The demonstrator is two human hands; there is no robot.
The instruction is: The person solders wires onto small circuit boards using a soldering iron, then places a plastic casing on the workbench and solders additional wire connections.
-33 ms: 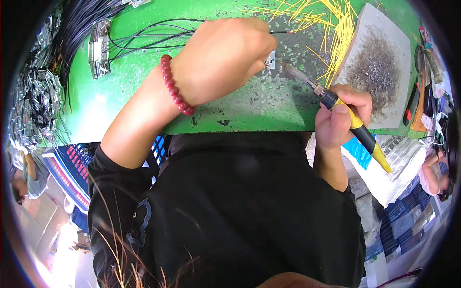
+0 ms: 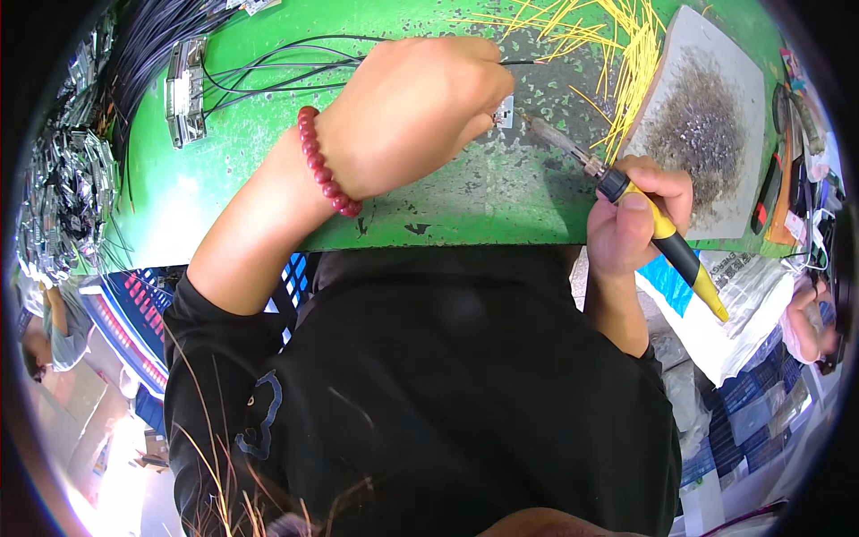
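My left hand (image 2: 420,116), wearing a red bead bracelet (image 2: 322,170), is closed above the green worktop. A small silvery-white part (image 2: 505,112) sticks out at its pinched fingertips, most of it hidden by the hand. Black wires (image 2: 277,67) run under that hand from a clear-and-silver housing (image 2: 185,94) on the left. My right hand (image 2: 626,224) grips a soldering iron (image 2: 667,228) by its yellow and black handle. The iron's dark tip points up and left, a short gap from the small part.
Thin yellow wires (image 2: 631,80) lie at the far right, beside a grey board (image 2: 689,134) covered in dark residue. Black wires and silvery housings (image 2: 67,188) are heaped at the left. Hand tools (image 2: 778,192) lie along the right edge. Other people are partly visible at both sides.
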